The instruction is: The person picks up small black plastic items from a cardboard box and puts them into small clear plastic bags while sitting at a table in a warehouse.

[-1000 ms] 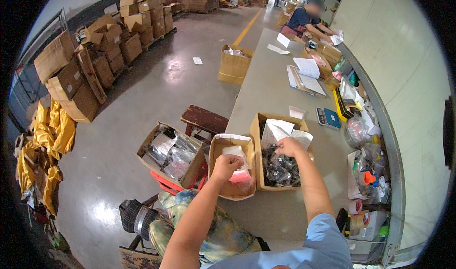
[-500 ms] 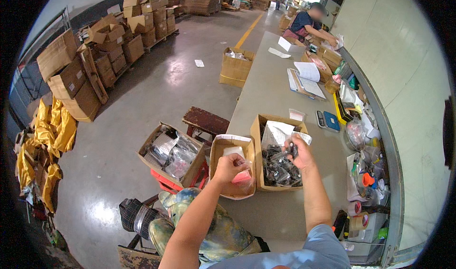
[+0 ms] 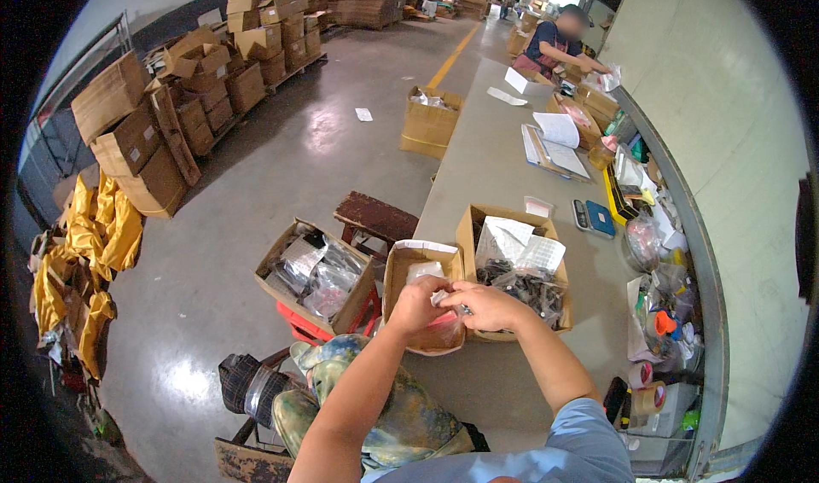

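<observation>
Over a small open carton (image 3: 395, 271), my two hands have come together. My left hand (image 3: 414, 308) is closed, pinching a clear plastic bag (image 3: 438, 298). The fingertips of my right hand (image 3: 485, 306) are bent in against it; what they hold is mostly hidden. Clear bags with red edging (image 3: 444, 336) lie in the carton below. Just right of it stands a deeper carton (image 3: 467, 231) with many small dark parts in clear bags (image 3: 533, 293) and printed sheets (image 3: 542, 254) on top.
At my left, a carton of plastic-wrapped pieces (image 3: 311, 270) rests on a red stool (image 3: 303, 325), near a wooden bench (image 3: 375, 216). A small blue scale (image 3: 595, 218) and clipboard papers (image 3: 559, 146) lie on the table (image 3: 478, 159). Farther along, a person (image 3: 554, 43) works.
My right hand has moved left from above the deeper carton, where it held small dark parts, to meet my left hand. The left hand stays over the small carton.
</observation>
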`<state>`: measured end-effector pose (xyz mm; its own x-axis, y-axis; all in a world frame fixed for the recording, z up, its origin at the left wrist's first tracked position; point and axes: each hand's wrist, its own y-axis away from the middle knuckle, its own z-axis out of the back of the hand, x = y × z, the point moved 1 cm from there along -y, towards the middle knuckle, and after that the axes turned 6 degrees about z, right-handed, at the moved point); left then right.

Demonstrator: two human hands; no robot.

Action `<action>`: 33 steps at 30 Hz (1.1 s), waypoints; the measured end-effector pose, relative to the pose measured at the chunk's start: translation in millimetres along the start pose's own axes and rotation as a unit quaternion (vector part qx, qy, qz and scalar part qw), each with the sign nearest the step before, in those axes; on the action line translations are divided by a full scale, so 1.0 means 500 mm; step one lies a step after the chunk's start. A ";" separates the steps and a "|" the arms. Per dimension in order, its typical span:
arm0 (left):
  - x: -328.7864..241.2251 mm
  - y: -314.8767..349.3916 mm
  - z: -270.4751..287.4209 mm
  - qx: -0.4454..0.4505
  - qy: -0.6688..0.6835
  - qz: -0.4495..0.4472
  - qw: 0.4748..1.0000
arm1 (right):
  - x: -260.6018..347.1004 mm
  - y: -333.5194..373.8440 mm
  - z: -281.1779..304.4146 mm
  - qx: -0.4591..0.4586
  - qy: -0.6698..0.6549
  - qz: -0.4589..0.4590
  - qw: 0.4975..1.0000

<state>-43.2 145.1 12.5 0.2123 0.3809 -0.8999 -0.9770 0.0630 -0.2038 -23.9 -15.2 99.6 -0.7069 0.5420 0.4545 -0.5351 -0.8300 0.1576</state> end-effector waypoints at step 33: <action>-0.010 0.012 -0.005 0.236 0.373 0.078 0.894 | 0.030 -0.031 0.024 -0.108 -0.354 -0.064 0.927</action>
<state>-50.2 141.4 14.9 -0.1445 -0.2902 -0.9460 -0.8584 0.5124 -0.0261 -20.7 4.0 114.4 -0.1924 0.3480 0.9175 -0.7274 -0.6782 0.1048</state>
